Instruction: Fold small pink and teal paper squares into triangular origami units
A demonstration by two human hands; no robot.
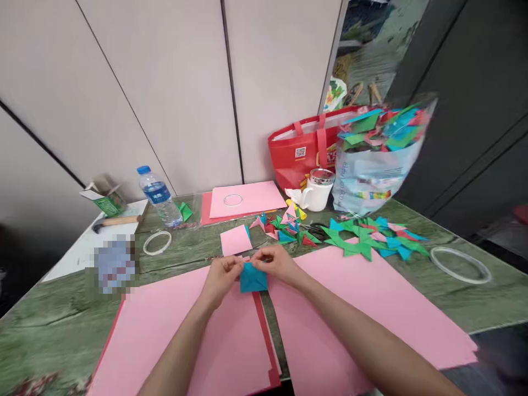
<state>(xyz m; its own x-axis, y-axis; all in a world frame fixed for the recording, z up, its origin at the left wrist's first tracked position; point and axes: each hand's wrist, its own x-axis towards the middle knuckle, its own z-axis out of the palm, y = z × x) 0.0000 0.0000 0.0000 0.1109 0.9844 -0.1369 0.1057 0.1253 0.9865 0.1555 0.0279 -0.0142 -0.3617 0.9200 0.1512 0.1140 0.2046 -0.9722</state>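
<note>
The left hand and right hand pinch blue paper, partly hiding its far edge.

Details being obscured
The top corners of the blue paper are being covered by the left hand and right hand; both forearms are being cropped by the bottom edge. The red bag is being partly hidden by the white mug and plastic bag; a left-side item is being blurred by pixelation.
</note>
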